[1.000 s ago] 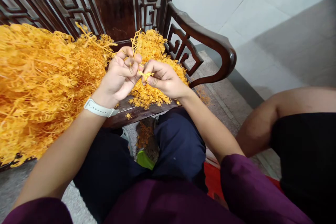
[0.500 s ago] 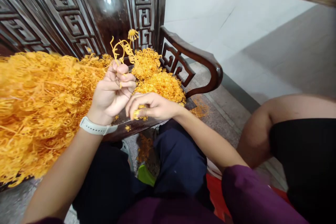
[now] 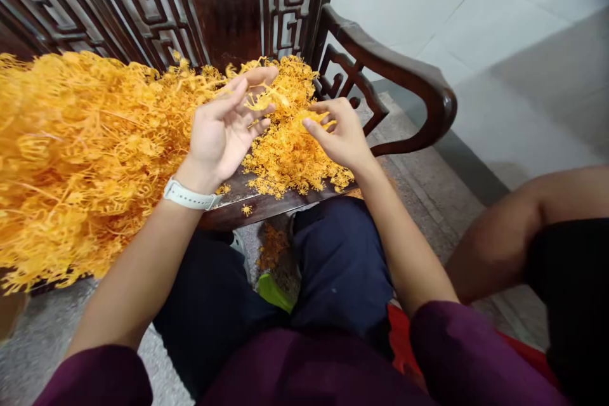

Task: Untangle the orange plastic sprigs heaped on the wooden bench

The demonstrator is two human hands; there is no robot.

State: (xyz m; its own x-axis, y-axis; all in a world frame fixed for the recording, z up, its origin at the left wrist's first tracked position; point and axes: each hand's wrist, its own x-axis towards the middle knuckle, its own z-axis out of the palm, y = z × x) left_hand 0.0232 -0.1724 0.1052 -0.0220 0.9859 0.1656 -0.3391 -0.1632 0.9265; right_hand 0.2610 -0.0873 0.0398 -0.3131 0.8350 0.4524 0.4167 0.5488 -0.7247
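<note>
My left hand, with a pale watch strap at the wrist, is open, its palm turned toward the right. Thin yellow-orange strands show between and behind its fingers; whether they touch the hand I cannot tell. Over the smaller heap of yellow-orange flower-shaped pieces hovers my right hand, its fingers curved and apart, with nothing visibly gripped. To the left of my left hand lies a big tangled pile of yellow-orange branched strands, seemingly plastic. A single little flower-shaped piece rests near the seat's front edge.
Both heaps lie on a dark carved wooden bench with a curved armrest at right. Loose orange bits are scattered on the floor beside a green object. Another person's bent leg is at the right.
My left hand has opened from its pinch on a branched yellow strand. My right hand has moved right and up from beside the left, over the smaller heap. The view has shifted.
</note>
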